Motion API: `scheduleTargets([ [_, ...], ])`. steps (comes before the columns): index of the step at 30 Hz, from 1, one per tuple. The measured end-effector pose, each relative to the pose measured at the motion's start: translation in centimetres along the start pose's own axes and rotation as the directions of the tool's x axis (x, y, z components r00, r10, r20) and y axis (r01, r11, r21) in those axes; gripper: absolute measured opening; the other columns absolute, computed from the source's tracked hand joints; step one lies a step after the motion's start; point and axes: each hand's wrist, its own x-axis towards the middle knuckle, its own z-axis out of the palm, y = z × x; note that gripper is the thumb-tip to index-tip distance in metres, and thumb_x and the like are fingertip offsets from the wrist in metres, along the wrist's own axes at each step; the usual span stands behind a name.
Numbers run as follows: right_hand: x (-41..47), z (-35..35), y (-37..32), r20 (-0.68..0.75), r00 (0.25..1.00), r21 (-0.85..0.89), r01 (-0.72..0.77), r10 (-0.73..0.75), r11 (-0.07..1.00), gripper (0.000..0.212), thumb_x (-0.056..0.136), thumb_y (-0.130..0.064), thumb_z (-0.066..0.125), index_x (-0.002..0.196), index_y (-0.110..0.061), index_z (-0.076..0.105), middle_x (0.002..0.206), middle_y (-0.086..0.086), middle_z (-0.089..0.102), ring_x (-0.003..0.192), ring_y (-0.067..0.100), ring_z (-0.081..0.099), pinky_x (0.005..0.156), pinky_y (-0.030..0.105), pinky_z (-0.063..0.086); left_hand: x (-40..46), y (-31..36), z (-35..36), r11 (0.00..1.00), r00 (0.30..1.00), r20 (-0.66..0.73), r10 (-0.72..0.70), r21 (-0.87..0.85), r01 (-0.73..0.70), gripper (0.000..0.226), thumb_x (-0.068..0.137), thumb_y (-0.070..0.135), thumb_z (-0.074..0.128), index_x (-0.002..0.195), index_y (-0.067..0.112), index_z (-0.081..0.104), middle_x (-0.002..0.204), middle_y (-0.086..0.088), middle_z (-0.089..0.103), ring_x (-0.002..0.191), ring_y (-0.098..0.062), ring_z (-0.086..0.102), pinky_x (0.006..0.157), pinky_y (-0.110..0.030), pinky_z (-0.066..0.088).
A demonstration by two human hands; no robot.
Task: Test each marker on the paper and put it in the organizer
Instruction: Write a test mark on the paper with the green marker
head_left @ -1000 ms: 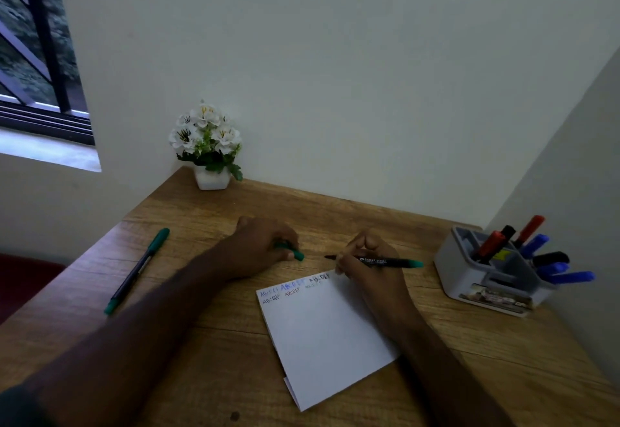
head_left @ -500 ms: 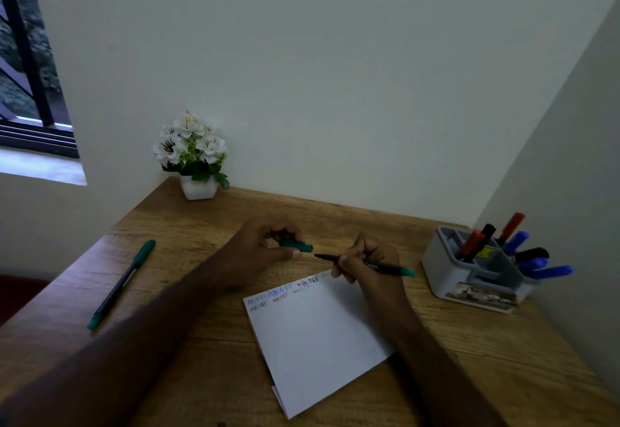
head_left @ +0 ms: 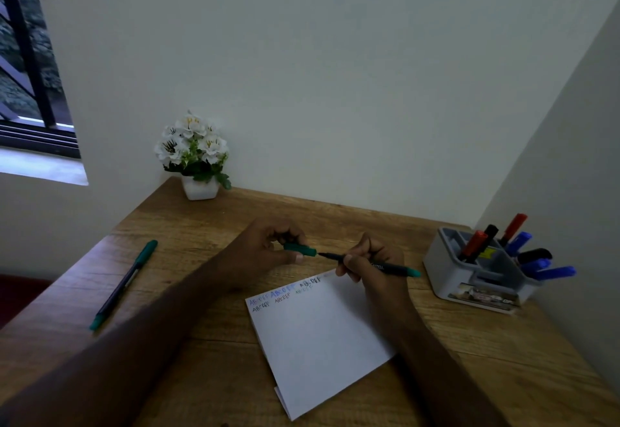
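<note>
marker (head_left: 375,264), dark-barrelled with a green end, sits mid-frame just above the paper (head_left: 322,336), pinched in the right hand (head_left: 365,259), its bare tip pointing left. just off that tip the left hand (head_left: 268,252) pinches the green cap (head_left: 300,249). rows of letters cross the paper's top edge. at right the grey organizer (head_left: 476,284) holds red, black and blue markers. a second green marker (head_left: 122,285) lies at left on the wooden desk (head_left: 201,376); a flower pot (head_left: 199,187) stands at the back.
</note>
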Motion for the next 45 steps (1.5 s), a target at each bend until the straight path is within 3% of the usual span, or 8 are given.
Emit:
scheduleTargets([
  [7, 0.0, 0.1, 0.1, 0.021, 1.000, 0.008, -0.015, 0.015, 1.000, 0.014, 0.074, -0.020, 0.066, 0.061, -0.018, 0.068, 0.067, 0.020, 0.062, 0.066, 0.026, 0.054, 0.067, 0.044, 0.044, 0.0, -0.1, 0.4, 1.000, 1.000, 0.019, -0.001, -0.012, 0.001, 0.018, 0.078, 0.004, 0.077, 0.093, 0.013, 0.072, 0.092, 0.000, 0.070, 0.091, -0.012, 0.063, 0.074, -0.022, 0.049],
  [10, -0.1, 0.3, 0.0, 0.066, 0.998, 0.038, -0.027, 0.024, 0.999, 0.014, 0.077, -0.008, 0.068, 0.067, -0.017, 0.068, 0.069, 0.018, 0.068, 0.066, 0.025, 0.060, 0.063, 0.035, 0.046, 0.1, 0.0, 0.6, 0.999, 0.999, 0.046, 0.005, -0.036, -0.004, 0.018, 0.075, 0.009, 0.080, 0.091, 0.015, 0.073, 0.090, -0.001, 0.071, 0.087, -0.016, 0.064, 0.071, -0.039, 0.051],
  [16, 0.0, 0.5, -0.5, 0.106, 0.992, 0.051, -0.069, 0.064, 0.996, 0.018, 0.081, 0.002, 0.076, 0.072, 0.005, 0.060, 0.058, 0.007, 0.063, 0.051, 0.014, 0.057, 0.051, 0.023, 0.045, 0.2, 0.5, 1.2, 0.999, 0.998, 0.066, 0.018, -0.052, -0.015, 0.015, 0.074, 0.003, 0.080, 0.086, 0.009, 0.073, 0.084, -0.002, 0.071, 0.077, -0.013, 0.065, 0.069, -0.030, 0.053],
  [27, 0.2, 0.1, -0.9, 0.166, 0.985, 0.047, -0.056, 0.048, 0.997, 0.030, 0.080, 0.001, 0.077, 0.063, -0.021, 0.066, 0.059, 0.014, 0.057, 0.049, 0.012, 0.055, 0.052, 0.019, 0.044, -0.3, 1.0, 1.5, 0.989, 0.999, 0.053, -0.010, -0.149, 0.017, 0.015, 0.071, -0.001, 0.082, 0.083, 0.003, 0.074, 0.079, -0.013, 0.073, 0.074, -0.026, 0.070, 0.070, -0.036, 0.057],
  [31, -0.3, 0.7, -1.3, 0.102, 0.991, 0.075, -0.099, 0.091, 0.992, 0.012, 0.079, -0.001, 0.079, 0.080, -0.007, 0.069, 0.067, 0.004, 0.065, 0.058, 0.009, 0.060, 0.054, 0.022, 0.046, 0.0, 2.0, 1.9, 0.970, 0.993, -0.080, -0.086, -0.234, 0.065, 0.027, 0.063, -0.004, 0.086, 0.085, -0.002, 0.071, 0.078, -0.017, 0.072, 0.074, -0.028, 0.070, 0.072, -0.038, 0.060],
  [37, -0.6, 0.3, -3.0, 0.021, 0.998, 0.051, -0.052, 0.051, 0.997, 0.014, 0.097, -0.010, 0.061, 0.093, -0.018, 0.072, 0.084, -0.003, 0.075, 0.078, 0.008, 0.068, 0.069, 0.023, 0.051, 0.3, 4.0, 3.0, 0.973, 0.994, -0.080, -0.071, -0.225, 0.051, 0.041, 0.061, -0.002, 0.088, 0.095, 0.003, 0.064, 0.080, -0.018, 0.072, 0.076, -0.027, 0.071, 0.071, -0.036, 0.060],
  [41, 0.7, -2.5, -5.0, -0.084, 0.995, -0.151, 0.046, -0.059, 0.987, 0.018, 0.104, -0.013, 0.048, 0.113, -0.019, 0.062, 0.089, 0.003, 0.068, 0.081, 0.015, 0.065, 0.071, 0.025, 0.050, 1.8, 4.4, 3.8, 0.998, 0.998, -0.035, -0.046, 0.033, 0.048, 0.029, 0.068, 0.014, 0.087, 0.090, 0.014, 0.069, 0.084, -0.003, 0.074, 0.077, -0.017, 0.069, 0.070, -0.028, 0.056],
  [45, 2.7, -8.5, -7.7, -0.030, 0.966, -0.600, 0.187, -0.256, 0.778, 0.032, 0.102, -0.014, 0.048, 0.134, -0.015, 0.055, 0.092, -0.007, 0.060, 0.075, 0.009, 0.053, 0.066, 0.019, 0.040, 4.5, 5.2, 5.3, 0.983, 0.999, 0.039, -0.031, 0.183, 0.023, 0.016, 0.074, 0.024, 0.083, 0.080, 0.017, 0.070, 0.078, 0.004, 0.071, 0.071, -0.006, 0.063, 0.067, -0.023, 0.050],
])
